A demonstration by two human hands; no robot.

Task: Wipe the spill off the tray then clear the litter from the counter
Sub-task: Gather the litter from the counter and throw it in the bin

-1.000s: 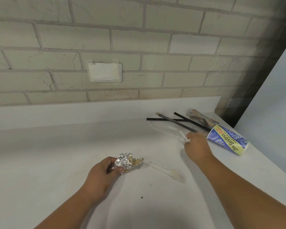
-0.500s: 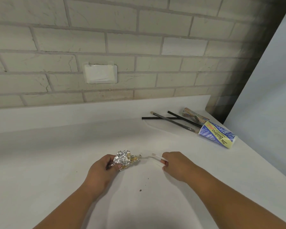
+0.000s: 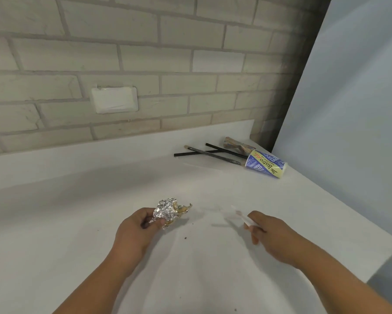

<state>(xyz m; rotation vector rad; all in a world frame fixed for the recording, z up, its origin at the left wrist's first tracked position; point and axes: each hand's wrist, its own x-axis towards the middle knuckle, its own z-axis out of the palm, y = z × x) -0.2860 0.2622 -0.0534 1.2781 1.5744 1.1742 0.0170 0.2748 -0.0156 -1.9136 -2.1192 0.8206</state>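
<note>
Fork's off the bench now

My right hand [image 3: 269, 236] pinches the plastic fork [image 3: 243, 217] it just lifted, left hand [image 3: 136, 232] still clutches the foil wad [image 3: 166, 211]; cup [image 3: 266, 164] and straws [image 3: 209, 152] remain by the wall.

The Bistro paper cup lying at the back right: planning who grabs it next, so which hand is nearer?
Right. The right hand is in front of the Bistro paper cup, slightly left; the left hand, holding crumpled foil, is much farther left.

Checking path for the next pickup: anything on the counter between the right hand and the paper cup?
Head view: nothing. The counter between the right hand, which holds a white plastic utensil, and the tipped paper cup is bare. The black sticks lie left of the cup.
</note>
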